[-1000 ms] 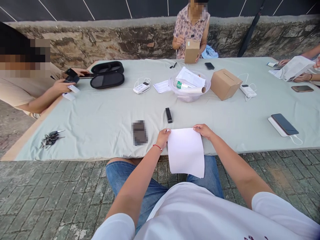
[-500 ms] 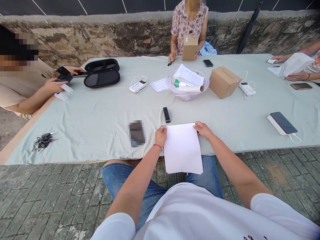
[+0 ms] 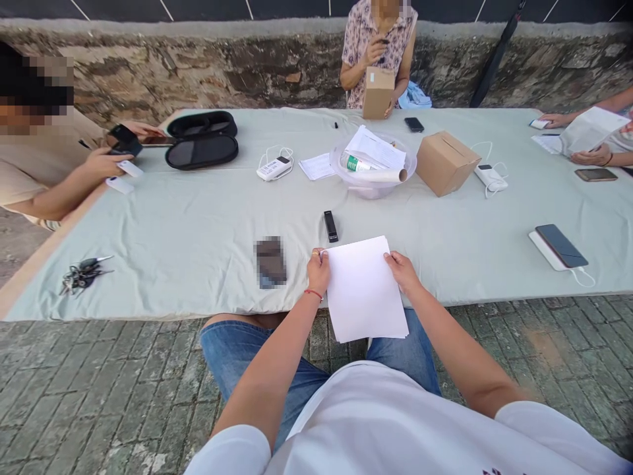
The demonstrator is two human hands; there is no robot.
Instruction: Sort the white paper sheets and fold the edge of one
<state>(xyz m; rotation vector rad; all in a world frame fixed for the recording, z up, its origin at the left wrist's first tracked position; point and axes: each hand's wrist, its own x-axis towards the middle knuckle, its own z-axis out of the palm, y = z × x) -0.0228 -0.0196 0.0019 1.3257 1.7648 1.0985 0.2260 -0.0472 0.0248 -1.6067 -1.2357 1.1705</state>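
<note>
Several white sheets of paper [image 3: 366, 290] hang over the table's near edge above my lap, slightly turned, their lower corners fanned apart. My left hand [image 3: 319, 269] grips them by the upper left corner, the thumb on top. On the opposite edge, a little below the upper right corner, my right hand [image 3: 401, 270] pinches the sheets. The fingers under the paper are hidden. Just beyond the sheets lies a small black stapler-like device [image 3: 330, 226]; its exact kind is unclear. A blurred-out dark item [image 3: 271, 262] rests left of my left hand.
On the cloth-covered table [image 3: 198, 231] are keys [image 3: 85, 274], a black case [image 3: 202, 150], a plastic basin [image 3: 370, 188] with papers and a roll, a cardboard box [image 3: 445, 165], and a phone on a white power bank [image 3: 561, 245]. People sit at the left, far side and right.
The sheets have turned slightly, their lower end swinging right. My right hand has slid down from the top corner to the side edge. The person opposite has raised a hand holding something dark.
</note>
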